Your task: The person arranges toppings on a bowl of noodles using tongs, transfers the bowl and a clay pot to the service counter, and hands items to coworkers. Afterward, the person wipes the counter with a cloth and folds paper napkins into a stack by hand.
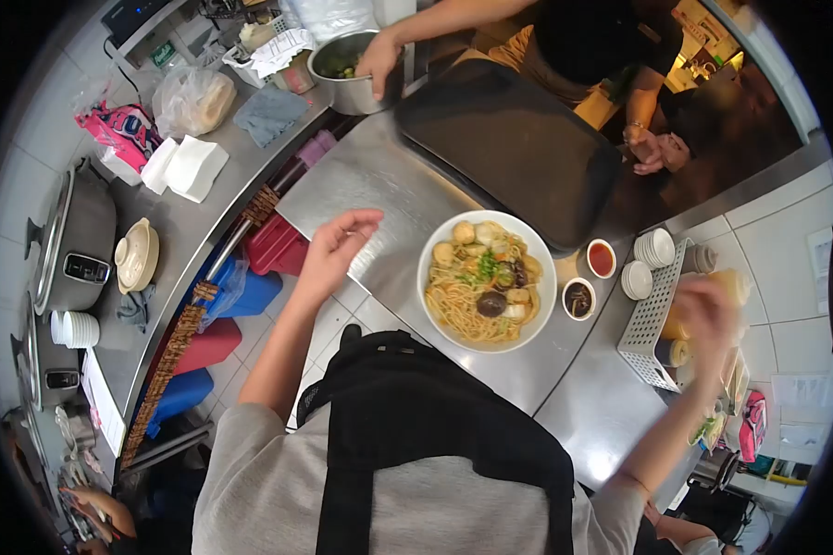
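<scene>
My left hand (335, 248) hovers over the steel counter's left end, loosely bent fingers apart, with nothing in it. Blurred by motion, my right hand (708, 319) is at the white perforated basket (640, 335) on the right; whether it grips one of the bottles there I cannot make out. Between my hands sits a white bowl of noodles (487, 282) topped with balls, dark mushrooms and chopped greens. Two small sauce dishes stand to its right, one with red sauce (602, 258), the other with dark sauce (578, 299).
A dark tray (509, 139) lies beyond the bowl. Across the counter, a person's hand (379, 65) grips a steel pot (356, 91); another pair of hands (655, 151) is farther right. Stacked small dishes (655, 248) sit by the basket. A lidded clay pot (137, 259) stands on the left counter.
</scene>
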Action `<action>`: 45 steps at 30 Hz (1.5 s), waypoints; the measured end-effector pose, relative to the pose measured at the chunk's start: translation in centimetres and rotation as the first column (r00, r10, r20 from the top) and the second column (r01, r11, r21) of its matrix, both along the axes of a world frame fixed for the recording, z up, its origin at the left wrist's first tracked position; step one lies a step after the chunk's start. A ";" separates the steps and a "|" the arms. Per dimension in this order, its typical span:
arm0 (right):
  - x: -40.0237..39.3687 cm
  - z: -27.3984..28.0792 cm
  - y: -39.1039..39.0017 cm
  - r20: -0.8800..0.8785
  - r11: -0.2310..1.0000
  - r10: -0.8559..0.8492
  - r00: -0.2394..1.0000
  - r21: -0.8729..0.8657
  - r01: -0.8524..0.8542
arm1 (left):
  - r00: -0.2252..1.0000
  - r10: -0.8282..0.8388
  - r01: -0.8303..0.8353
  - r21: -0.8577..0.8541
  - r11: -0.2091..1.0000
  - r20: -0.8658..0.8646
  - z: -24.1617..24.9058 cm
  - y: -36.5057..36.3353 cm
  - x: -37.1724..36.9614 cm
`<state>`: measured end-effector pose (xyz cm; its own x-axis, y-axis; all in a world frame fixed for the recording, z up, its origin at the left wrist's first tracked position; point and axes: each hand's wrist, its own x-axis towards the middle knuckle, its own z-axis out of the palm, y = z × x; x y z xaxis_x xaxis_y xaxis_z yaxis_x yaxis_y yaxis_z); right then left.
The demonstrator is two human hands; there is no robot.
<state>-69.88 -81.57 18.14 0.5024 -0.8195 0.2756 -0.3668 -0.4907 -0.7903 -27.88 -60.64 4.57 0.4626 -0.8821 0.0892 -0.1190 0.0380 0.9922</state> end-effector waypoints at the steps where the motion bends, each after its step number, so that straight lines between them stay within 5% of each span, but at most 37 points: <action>1: 5.7 -1.1 2.9 -0.089 0.995 -0.021 0.996 0.100 0.030 | 1.000 -0.019 0.019 -0.016 1.000 -0.022 -0.6 0.7 0.6; 2: 9.0 -4.4 3.2 -0.195 0.994 0.089 0.977 -0.042 -0.099 | 0.999 -0.036 0.036 0.018 0.999 -0.006 -1.2 1.6 1.3; 3: 12.2 -7.0 3.9 -0.165 0.986 0.169 0.972 0.025 -0.167 | 0.999 -0.053 0.052 0.053 0.997 0.012 -1.6 2.7 2.3; 6: 17.6 -8.9 5.7 -0.314 0.981 0.157 0.936 -0.057 -0.184 | 0.998 -0.065 0.064 0.075 0.995 0.016 -2.0 6.0 5.2; 8: 18.4 -8.5 6.0 -0.437 0.878 0.167 0.884 -0.341 -0.335 | 0.997 -0.071 0.072 0.040 0.997 -0.016 -2.9 8.1 7.8; 11: 20.3 -7.5 7.4 -0.280 0.977 -0.043 0.959 -0.213 -0.019 | 0.992 -0.073 0.077 0.031 0.997 -0.098 -5.0 10.4 11.6; 13: 21.8 -7.2 9.3 -0.710 0.988 -0.122 0.694 -0.151 0.019 | 0.991 -0.008 0.016 0.059 0.998 -0.135 -5.1 13.0 14.1; 15: 24.0 -6.8 10.7 -0.658 0.910 -0.040 0.752 -0.335 -0.244 | 0.991 -0.023 0.037 0.105 0.994 -0.134 -4.6 14.4 16.0; 17: 29.8 -4.5 11.5 -0.505 0.937 -0.005 0.863 -0.303 -0.172 | 0.995 0.017 -0.006 0.115 0.993 -0.098 -3.9 15.7 17.9; 18: 33.4 -3.8 11.5 -0.428 0.901 0.102 0.898 -0.342 -0.265 | 0.998 -0.007 0.014 0.126 0.992 -0.055 -3.7 16.3 18.7; 19: 37.6 -3.7 11.5 -0.439 0.881 0.170 0.882 -0.333 -0.335 | 0.999 0.016 -0.011 0.100 0.995 -0.046 -3.6 16.9 19.3; 21: 47.1 -4.8 11.7 -0.343 0.878 0.439 0.830 -0.029 -0.477 | 0.992 0.121 -0.117 0.095 0.989 -0.042 -3.5 18.4 20.2; 23: 56.9 -9.5 10.0 -0.258 0.733 0.612 0.747 -0.167 -0.659 | 0.984 0.170 -0.174 0.072 0.982 0.048 -2.8 20.2 20.5; 27: 72.1 -18.5 5.1 -0.385 0.656 0.296 0.874 -0.583 -0.480 | 0.921 0.389 -0.387 0.157 0.909 0.020 -3.3 26.3 20.3; 28: 73.4 -20.4 4.9 -0.385 0.645 0.338 0.859 -0.570 -0.509 | 0.840 0.542 -0.537 0.159 0.828 0.016 -4.4 28.8 20.5; 30: 74.6 -23.8 4.9 -0.589 0.648 0.035 0.808 -0.602 -0.467 | 0.599 0.797 -0.795 0.176 0.580 0.078 -5.9 34.2 21.0; 33: 74.0 -23.8 5.1 -0.564 0.641 0.057 0.824 -0.612 -0.463 | 0.224 0.929 -0.974 0.104 0.202 0.296 -4.9 40.7 23.3; 35: 74.0 -22.7 5.6 -0.594 0.667 0.072 0.801 -0.568 -0.482 | 0.200 0.931 -0.977 -0.012 0.214 0.305 -3.3 41.2 25.1; 37: 74.1 -21.4 6.3 -0.539 0.739 0.108 0.835 -0.518 -0.430 | 0.299 0.928 -0.941 -0.092 0.325 0.222 -1.5 39.5 27.3; 39: 74.1 -21.3 4.7 -0.628 0.777 0.195 0.753 -0.370 -0.509 | 0.434 0.900 -0.898 -0.068 0.435 0.021 -0.9 37.1 28.8; 40: 73.2 -20.5 5.1 -0.676 0.797 0.277 0.683 -0.235 -0.556 | 0.503 0.861 -0.864 0.028 0.502 0.078 -0.7 35.9 29.2; 44: 64.1 -17.7 10.7 -0.307 0.883 0.393 0.867 -0.138 -0.449 | 0.770 0.612 -0.607 0.086 0.790 -0.181 -4.3 28.8 26.9; 45: 61.0 -17.1 11.8 -0.195 0.834 0.451 0.871 -0.256 -0.489 | 0.789 0.542 -0.521 0.153 0.840 -0.289 -4.9 26.4 25.8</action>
